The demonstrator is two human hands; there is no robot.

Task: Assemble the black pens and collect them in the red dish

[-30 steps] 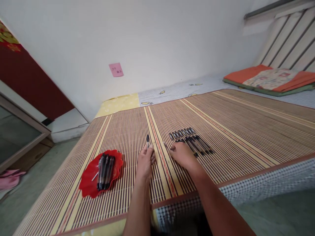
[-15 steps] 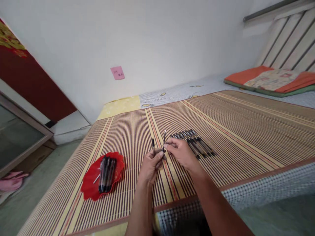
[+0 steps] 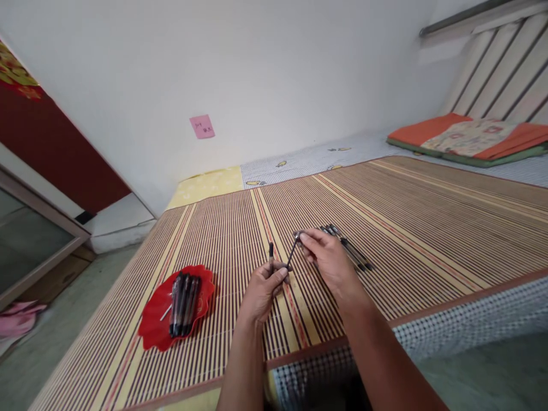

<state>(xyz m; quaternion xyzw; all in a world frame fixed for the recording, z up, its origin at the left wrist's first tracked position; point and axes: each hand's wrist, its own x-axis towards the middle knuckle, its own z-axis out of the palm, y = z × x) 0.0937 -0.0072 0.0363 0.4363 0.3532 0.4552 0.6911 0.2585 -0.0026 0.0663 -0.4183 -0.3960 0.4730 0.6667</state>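
My left hand (image 3: 263,288) is closed around a black-tipped pen (image 3: 271,256), which stands up between the fingers. The same hand pinches the lower end of a thin dark pen refill (image 3: 293,252). At the refill's upper end, the fingertips of my right hand (image 3: 329,257) are closed on its pale tip. The refill slants up to the right between both hands. Just beyond my right hand lies a row of several dark pens (image 3: 358,256), partly hidden by it. Left of my hands, several more pens (image 3: 185,305) rest together on a red scalloped plate (image 3: 149,317).
A thin white stick (image 3: 166,311) lies on the plate. Everything rests on a striped bamboo mat (image 3: 231,240) over a bed. Folded orange bedding (image 3: 454,123) sits at the far right. A pink note (image 3: 202,127) is on the wall (image 3: 299,74).
My right hand has moved up and right, from the refill's lower part to its tip. The refill has tilted from nearly upright to slanting right.
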